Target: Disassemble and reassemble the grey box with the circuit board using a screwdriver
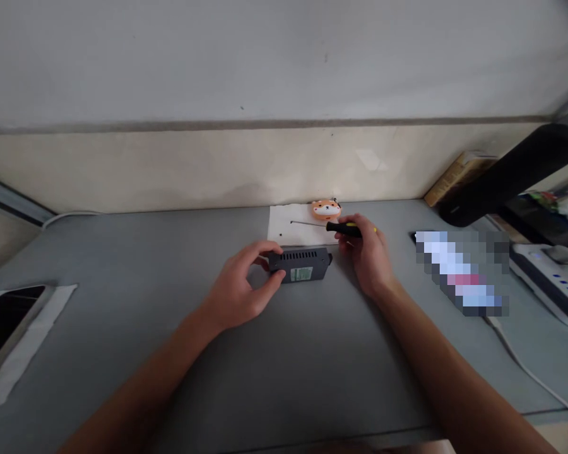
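Observation:
A small dark grey metal box point(318, 267) with a row of vent slots and a pale green label stands on the desk. Its left end is gripped between the thumb and fingers of my left hand point(241, 287). In my right hand point(366, 255) is a screwdriver point(343, 229) with a black and yellow handle, its thin shaft pointing left. A tiny dark piece, perhaps a screw, is at the shaft's tip. Below the shaft lies a white paper sheet point(303, 236), with another small dark piece point(281, 234) on it. An orange animal-face case point(326, 209) sits at the sheet's back right.
A blurred-out phone-like device point(454, 271) with a white cable point(515, 359) lies right, beside a white power strip point(551, 277). A black cylindrical thing point(511, 176) and a book point(457, 173) stand behind. At far left a dark-screened device point(12, 321) rests on white paper. A wall closes the back.

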Action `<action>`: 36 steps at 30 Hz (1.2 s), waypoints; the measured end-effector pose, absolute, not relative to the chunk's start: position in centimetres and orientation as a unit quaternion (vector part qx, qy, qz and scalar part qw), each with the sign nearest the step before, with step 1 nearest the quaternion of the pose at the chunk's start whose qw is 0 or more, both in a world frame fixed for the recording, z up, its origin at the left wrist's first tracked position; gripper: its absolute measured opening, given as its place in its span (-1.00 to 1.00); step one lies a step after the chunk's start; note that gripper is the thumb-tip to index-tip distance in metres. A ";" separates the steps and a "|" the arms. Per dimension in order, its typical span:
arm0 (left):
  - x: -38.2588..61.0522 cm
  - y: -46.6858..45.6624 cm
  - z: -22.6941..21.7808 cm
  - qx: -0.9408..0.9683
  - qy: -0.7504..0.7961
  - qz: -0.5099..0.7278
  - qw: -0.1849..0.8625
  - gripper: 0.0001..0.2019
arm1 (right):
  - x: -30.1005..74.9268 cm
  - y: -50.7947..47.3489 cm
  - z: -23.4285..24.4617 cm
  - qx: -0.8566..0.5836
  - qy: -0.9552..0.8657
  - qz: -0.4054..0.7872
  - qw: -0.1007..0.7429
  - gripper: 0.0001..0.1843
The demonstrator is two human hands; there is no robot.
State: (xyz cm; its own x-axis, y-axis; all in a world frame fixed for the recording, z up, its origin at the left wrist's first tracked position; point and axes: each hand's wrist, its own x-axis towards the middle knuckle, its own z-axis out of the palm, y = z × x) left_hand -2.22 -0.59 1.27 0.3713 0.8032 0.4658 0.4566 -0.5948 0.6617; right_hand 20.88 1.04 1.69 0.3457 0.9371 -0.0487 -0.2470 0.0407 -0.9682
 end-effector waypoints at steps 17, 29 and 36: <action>-2.1 -0.1 0.7 0.793 0.445 0.291 0.297 -0.71 | 21.7 1.5 2.1 -0.487 -0.295 0.447 0.691 -0.81; -2.9 -0.6 2.4 0.848 0.382 0.230 0.287 -0.61 | 21.9 1.3 2.3 -0.468 -0.291 0.446 0.705 -0.85; -2.7 0.0 1.6 0.840 0.409 0.292 0.206 -0.55 | 21.7 0.7 3.2 -0.400 -0.294 0.479 0.725 -0.85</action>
State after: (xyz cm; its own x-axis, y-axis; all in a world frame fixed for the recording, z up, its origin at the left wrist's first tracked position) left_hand -2.69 -0.03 1.60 0.4951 0.8070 0.3220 0.5667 -0.5808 0.5844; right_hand 21.73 0.69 3.19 0.3694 0.9283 0.0427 -0.4589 0.2222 -0.8603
